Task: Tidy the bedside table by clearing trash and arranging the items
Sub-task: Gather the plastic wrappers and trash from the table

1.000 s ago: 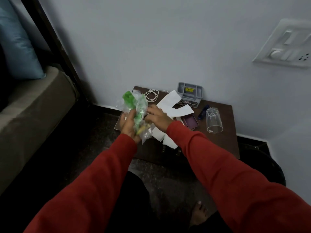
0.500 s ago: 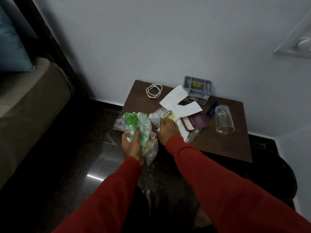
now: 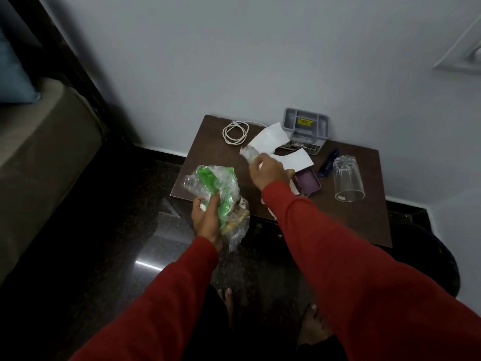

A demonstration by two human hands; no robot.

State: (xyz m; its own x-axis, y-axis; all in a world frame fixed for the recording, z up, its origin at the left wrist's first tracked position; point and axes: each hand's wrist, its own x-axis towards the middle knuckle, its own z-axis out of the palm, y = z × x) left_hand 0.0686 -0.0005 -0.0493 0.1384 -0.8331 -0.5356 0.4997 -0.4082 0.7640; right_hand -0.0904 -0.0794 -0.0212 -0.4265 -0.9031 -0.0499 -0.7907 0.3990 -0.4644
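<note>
Right hand point(image 3: 270, 171) pinches clear wrapper point(image 3: 247, 154); left hand point(image 3: 207, 221) grips plastic bags point(image 3: 218, 188).

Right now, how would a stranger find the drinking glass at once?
Look at the brown table against the wall, then at its right side. The glass stands there upside down, beside a dark blue thing. It is the only clear, tall item.

The brown bedside table point(image 3: 364, 225) carries a coiled white cable point(image 3: 235, 132), papers point(image 3: 269, 138), and an upturned glass point(image 3: 348, 179).
</note>
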